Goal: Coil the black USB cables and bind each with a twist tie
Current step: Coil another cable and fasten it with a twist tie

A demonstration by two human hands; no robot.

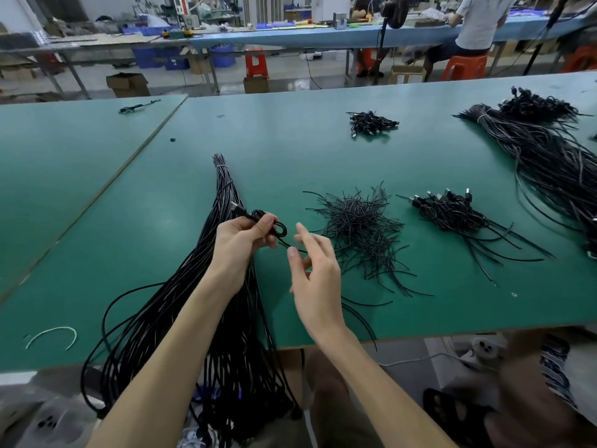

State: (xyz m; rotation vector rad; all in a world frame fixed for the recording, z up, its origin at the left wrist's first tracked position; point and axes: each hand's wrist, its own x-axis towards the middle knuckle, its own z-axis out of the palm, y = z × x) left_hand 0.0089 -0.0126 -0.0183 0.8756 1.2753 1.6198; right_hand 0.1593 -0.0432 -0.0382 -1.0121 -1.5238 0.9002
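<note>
**One coil in hand, a great many left**

My left hand [245,240] gripped a small coil [277,228] of black cable just above the green bench [161,195]. My thumb and fingers were curled round the loops, and the USB plug [235,206] stuck out up and to the left. My right hand [315,276] hovered just beside it with the fingers loose and spread, holding nothing that I could make out. A thin black tail [284,244] ran from the coil toward my right thumb. Whether the thumb touched it I could not tell, nor whether it was the cable's end or a tie.

I judged this coil wound but not yet bound. The pile of twist ties [358,227] lay near my right hand, so the next thing was to take one and wrap it round the loops.

As for the whole job, it looked to be in its early part. A heap of short coiled cables [452,213] lay to the right of the ties, plugs pointing away from me. A smaller heap [371,122] lay farther back. Both looked finished, though their ties were too small to see.

Far more was waiting. A thick bundle of straight cables [226,189] ran under my left arm and hung over the near edge of the bench. A second large bundle [549,156] sprawled at the far right.
</note>
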